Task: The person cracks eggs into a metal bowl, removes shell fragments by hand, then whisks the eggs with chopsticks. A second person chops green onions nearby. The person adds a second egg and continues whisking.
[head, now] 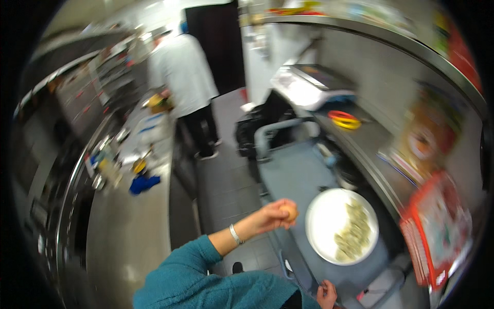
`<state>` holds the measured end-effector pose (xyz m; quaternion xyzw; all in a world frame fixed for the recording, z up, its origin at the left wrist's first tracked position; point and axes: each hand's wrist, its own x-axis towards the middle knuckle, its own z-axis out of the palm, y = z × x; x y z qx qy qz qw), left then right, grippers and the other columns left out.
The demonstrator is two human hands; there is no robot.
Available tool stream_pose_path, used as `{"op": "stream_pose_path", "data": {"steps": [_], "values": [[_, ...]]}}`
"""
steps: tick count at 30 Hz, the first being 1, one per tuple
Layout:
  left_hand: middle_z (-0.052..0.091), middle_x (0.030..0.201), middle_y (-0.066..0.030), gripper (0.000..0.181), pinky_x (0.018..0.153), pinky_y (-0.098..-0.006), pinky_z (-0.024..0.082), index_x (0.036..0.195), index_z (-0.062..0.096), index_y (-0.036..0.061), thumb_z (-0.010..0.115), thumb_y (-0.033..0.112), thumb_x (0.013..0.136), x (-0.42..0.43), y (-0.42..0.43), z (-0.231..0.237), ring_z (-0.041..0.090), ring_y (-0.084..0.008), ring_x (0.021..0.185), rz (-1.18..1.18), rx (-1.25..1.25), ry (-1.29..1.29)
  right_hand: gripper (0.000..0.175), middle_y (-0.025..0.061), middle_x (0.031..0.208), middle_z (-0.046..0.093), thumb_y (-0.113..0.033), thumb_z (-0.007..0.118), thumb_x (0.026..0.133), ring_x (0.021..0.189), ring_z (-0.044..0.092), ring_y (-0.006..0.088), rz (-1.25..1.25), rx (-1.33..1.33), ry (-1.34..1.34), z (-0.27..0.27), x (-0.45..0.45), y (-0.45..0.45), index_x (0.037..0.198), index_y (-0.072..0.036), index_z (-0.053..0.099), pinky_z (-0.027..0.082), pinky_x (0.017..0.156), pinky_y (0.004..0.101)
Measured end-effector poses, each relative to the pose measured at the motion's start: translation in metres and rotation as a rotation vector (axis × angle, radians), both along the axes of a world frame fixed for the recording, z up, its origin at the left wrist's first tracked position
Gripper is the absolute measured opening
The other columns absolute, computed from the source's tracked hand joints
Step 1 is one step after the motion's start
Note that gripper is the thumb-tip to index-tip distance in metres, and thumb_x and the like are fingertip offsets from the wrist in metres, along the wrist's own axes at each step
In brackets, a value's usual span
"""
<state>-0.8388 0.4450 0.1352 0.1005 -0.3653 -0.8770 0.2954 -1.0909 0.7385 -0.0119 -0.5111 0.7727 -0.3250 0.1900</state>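
My left hand, on an outstretched arm in a teal sleeve with a silver bracelet, has its fingers closed around a small, round, light-brown, egg-like object. It is above the left side of a grey-blue utility cart. On the cart, to the right of this hand, stands a round white bowl. Pale green pieces of food lie along its right half. My right hand is low in the view at the cart's near left edge, its fingers curled; whether it grips anything is unclear.
A steel counter runs along the left, with a blue cloth and blurred utensils. A person in a white coat stands beyond. Black bags sit behind the cart. The right-hand shelf holds tape rolls and red-edged packages.
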Motion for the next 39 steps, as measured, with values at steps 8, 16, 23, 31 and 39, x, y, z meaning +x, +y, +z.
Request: {"op": "stream_pose_path", "data": {"steps": [8, 16, 23, 31, 39], "values": [[0.062, 0.077, -0.0123, 0.039, 0.048, -0.0210, 0.048, 0.104, 0.055, 0.0024, 0.046, 0.039, 0.096, 0.278, 0.051, -0.126, 0.057, -0.0137, 0.051, 0.769, 0.431, -0.559, 0.028, 0.0160, 0.094, 0.059, 0.000, 0.056, 0.078, 0.079, 0.061, 0.0300, 0.682, -0.093, -0.178, 0.046, 0.172, -0.229, 0.106, 0.001, 0.057, 0.049, 0.071, 0.0347], [0.058, 0.097, -0.0101, 0.024, 0.065, -0.0285, 0.051, 0.112, 0.051, 0.0058, 0.056, 0.014, 0.090, 0.404, 0.002, -0.147, 0.061, -0.0206, 0.077, 1.338, 0.468, -0.271, 0.027, 0.0152, 0.095, 0.061, 0.000, 0.060, 0.077, 0.080, 0.062, 0.0287, 1.118, -0.107, -0.136, 0.063, 0.315, -0.384, 0.104, 0.000, 0.058, 0.050, 0.070, 0.0347], [0.063, 0.097, -0.0093, 0.028, 0.065, -0.0264, 0.051, 0.113, 0.054, 0.0025, 0.057, 0.019, 0.090, 0.472, -0.110, -0.142, 0.063, -0.0190, 0.081, 1.491, 0.427, -0.330, 0.028, 0.0156, 0.095, 0.061, 0.000, 0.060, 0.075, 0.081, 0.062, 0.0291, 1.202, -0.117, -0.178, 0.039, 0.372, -0.532, 0.103, 0.000, 0.058, 0.050, 0.071, 0.0354], [0.058, 0.105, -0.0076, 0.032, 0.074, -0.0270, 0.049, 0.115, 0.052, 0.0011, 0.061, 0.004, 0.084, 0.636, -0.249, -0.085, 0.058, -0.0152, 0.087, 2.040, 0.082, -0.784, 0.029, 0.0161, 0.095, 0.060, 0.001, 0.060, 0.075, 0.080, 0.061, 0.0301, 1.358, -0.106, -0.198, 0.052, 0.463, -0.679, 0.104, 0.000, 0.057, 0.050, 0.072, 0.0357], [0.057, 0.104, -0.0083, 0.040, 0.078, -0.0279, 0.047, 0.117, 0.054, -0.0009, 0.067, 0.008, 0.080, 0.816, -0.335, -0.092, 0.056, -0.0176, 0.091, 2.317, -0.271, -1.408, 0.029, 0.0163, 0.099, 0.060, 0.001, 0.061, 0.075, 0.084, 0.061, 0.0326, 1.450, -0.020, -0.060, 0.059, 0.582, -0.766, 0.104, -0.001, 0.058, 0.050, 0.073, 0.0366]]}}
